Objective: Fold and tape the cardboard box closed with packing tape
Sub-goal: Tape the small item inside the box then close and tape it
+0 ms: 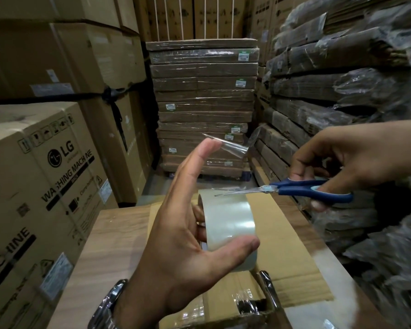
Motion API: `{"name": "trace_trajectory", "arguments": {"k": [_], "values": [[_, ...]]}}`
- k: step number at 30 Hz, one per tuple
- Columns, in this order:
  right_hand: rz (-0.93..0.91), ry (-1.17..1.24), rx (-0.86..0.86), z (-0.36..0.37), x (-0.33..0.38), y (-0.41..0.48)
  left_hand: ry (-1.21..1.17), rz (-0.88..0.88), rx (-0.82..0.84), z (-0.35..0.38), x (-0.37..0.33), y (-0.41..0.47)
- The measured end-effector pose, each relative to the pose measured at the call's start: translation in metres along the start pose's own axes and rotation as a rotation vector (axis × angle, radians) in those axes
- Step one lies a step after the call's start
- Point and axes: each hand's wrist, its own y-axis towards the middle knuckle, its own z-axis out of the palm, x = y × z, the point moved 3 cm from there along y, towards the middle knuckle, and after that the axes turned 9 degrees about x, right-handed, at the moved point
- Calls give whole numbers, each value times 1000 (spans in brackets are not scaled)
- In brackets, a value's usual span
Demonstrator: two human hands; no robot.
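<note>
Cardboard box (282, 233) lies on the wood-look bench (119, 229), just under the left grip (176, 245), which clasps the tape roll (228, 219); a loose strip (233, 148) clings to its raised forefinger. The right grip (342, 157) grasps blue scissors (306, 188), blade tips at the roll's top edge. Wrapped cardboard stacks (204, 103) stand behind.

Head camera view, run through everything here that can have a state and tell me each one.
Tape roll: gripped in the left hand.
Tape strip: stuck to the left index fingertip, hanging loose.
Scissors: held in the right hand, blades nearly closed, tips over the tape roll.
Cardboard box: flaps folded down, some tape at the near end.
</note>
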Motion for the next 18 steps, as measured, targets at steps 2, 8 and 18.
{"name": "trace_trajectory", "arguments": {"k": [2, 8, 18], "values": [[-1, 6, -5, -1, -1, 0, -17, 4, -4, 0, 0, 0], [-7, 35, -70, 1, -3, -3, -147, -49, -11, 3, 2, -2], [6, 38, -98, 5, -5, -9, -223, -84, -33, 7, 4, -2]]}}
